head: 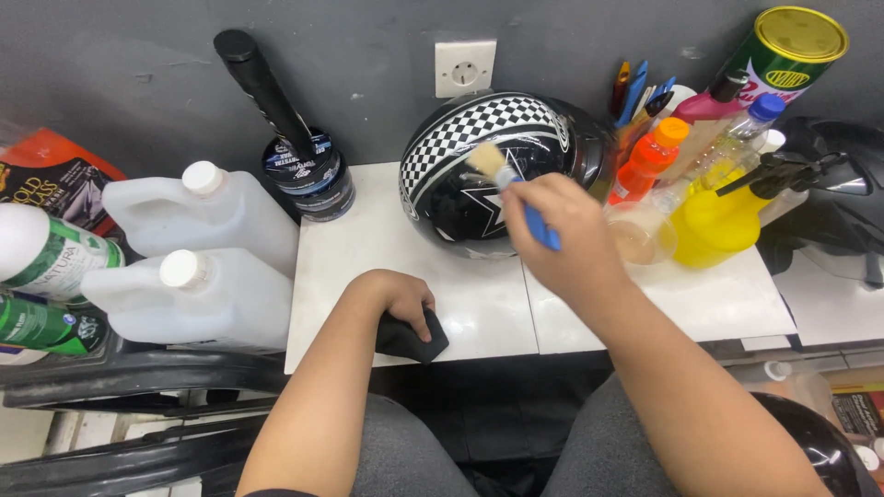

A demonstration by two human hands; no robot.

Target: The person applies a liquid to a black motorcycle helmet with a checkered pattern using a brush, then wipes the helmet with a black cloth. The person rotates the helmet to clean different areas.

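On white table (pixel 479 304), one helmet (pixel 479 175), one brush (pixel 516 189), two jugs (pixel 198 248)

The round black helmet with the white chequered band (pixel 488 166) has a hard, glossy shell that throws back light. The small brush with the blue plastic handle (pixel 516 189) carries pale, soft bristles. The flat black pad (pixel 410 339) under the left hand (pixel 401 299) looks matt and spongy (foam or cloth, hard to tell). The white tabletop (pixel 479 304) is smooth with a faint sheen. The two white plastic jugs (pixel 198 248) are dull and slightly translucent; the yellow plastic spray bottle (pixel 718 221) is shiny.
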